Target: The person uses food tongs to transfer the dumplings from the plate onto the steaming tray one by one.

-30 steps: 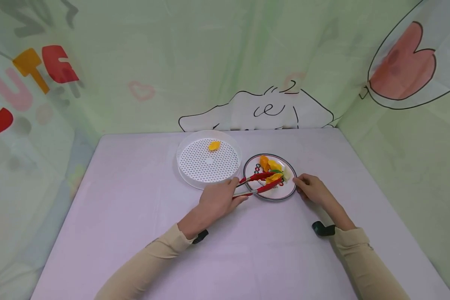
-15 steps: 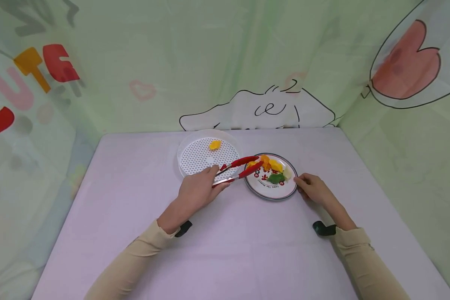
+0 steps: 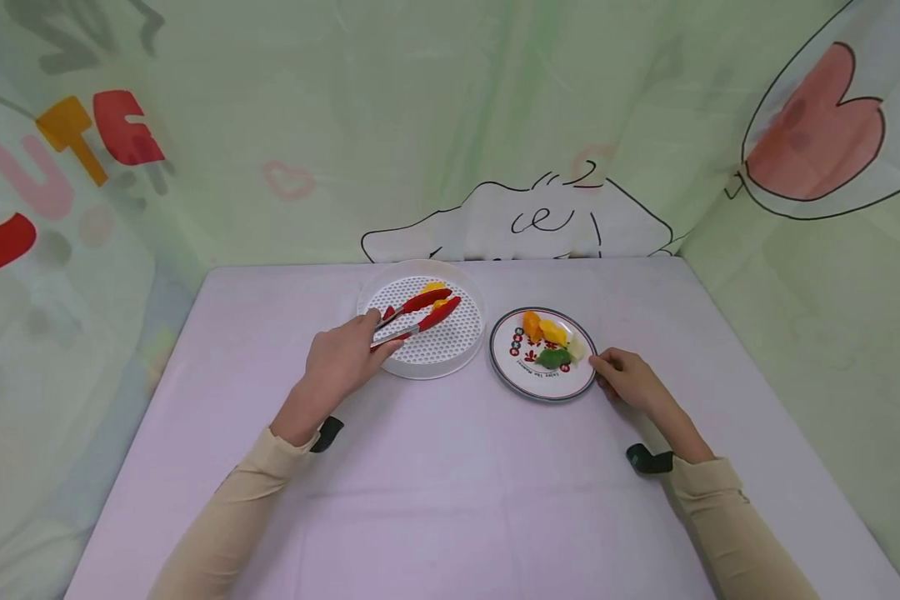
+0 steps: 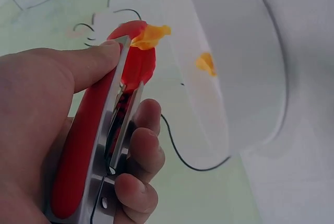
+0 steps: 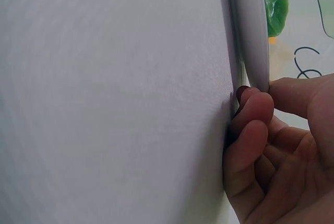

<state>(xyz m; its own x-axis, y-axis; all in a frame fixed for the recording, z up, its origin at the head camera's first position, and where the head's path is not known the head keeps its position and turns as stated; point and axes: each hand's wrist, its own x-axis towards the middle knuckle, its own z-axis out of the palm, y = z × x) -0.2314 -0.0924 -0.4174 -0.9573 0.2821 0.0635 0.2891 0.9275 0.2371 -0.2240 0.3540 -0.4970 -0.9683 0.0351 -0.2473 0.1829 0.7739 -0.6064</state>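
Observation:
My left hand (image 3: 341,358) grips metal tongs with red tips (image 3: 442,312), held over the white perforated tray (image 3: 427,372). Between the tips sits a small crumpled yellow-orange piece (image 4: 151,37), clearest in the left wrist view. Inside the tray lies another yellow piece (image 3: 433,287), partly covered by the tongs in the head view. To the right, my right hand (image 3: 630,379) pinches the rim of a round patterned plate (image 3: 536,385) between thumb and fingers. On this plate are an orange piece (image 3: 532,325), a yellow piece (image 3: 552,332), a whitish piece (image 3: 576,347) and a green piece (image 3: 552,358).
Tray and plate stand side by side on a pale lilac tablecloth (image 3: 420,517), toward its back edge. A printed curtain (image 3: 330,117) rises behind and along both sides. Each wrist carries a dark strap-on device (image 3: 648,460).
The left hand has carried the tongs from the plate leftward over the tray, bringing a yellow-orange piece along. The green piece was left on the plate. The right hand keeps hold of the rim.

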